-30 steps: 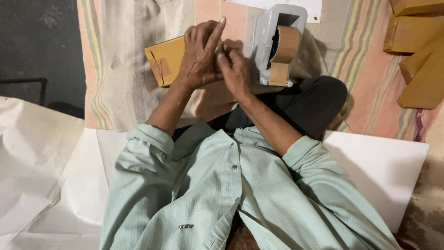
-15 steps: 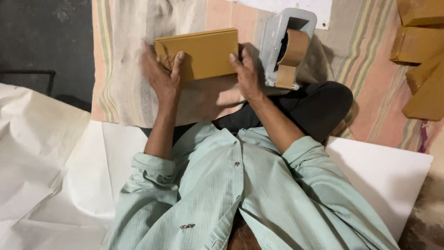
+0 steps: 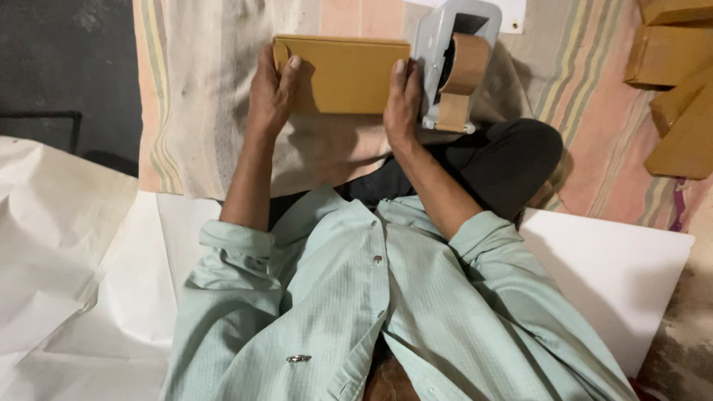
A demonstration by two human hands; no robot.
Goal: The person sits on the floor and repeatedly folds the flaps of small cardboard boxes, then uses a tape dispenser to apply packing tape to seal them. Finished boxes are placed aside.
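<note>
A flat brown cardboard box (image 3: 345,74) lies in front of me on a striped cloth (image 3: 200,111). My left hand (image 3: 271,93) grips its left end, thumb on top. My right hand (image 3: 402,100) holds its right end, fingers pressed on the top edge. Right beside that hand stands a grey tape dispenser (image 3: 453,63) with a roll of brown tape. My pale green shirt sleeves fill the lower part of the view.
Several folded brown cardboard boxes (image 3: 676,89) are stacked at the right edge. A white board (image 3: 624,275) lies under me, crumpled white paper (image 3: 52,245) spreads at the left. A dark floor (image 3: 67,67) shows at the upper left.
Both hands were bunched together over the box a second ago. They have spread to its two ends, and the box now lies flat and squared in front of me.
</note>
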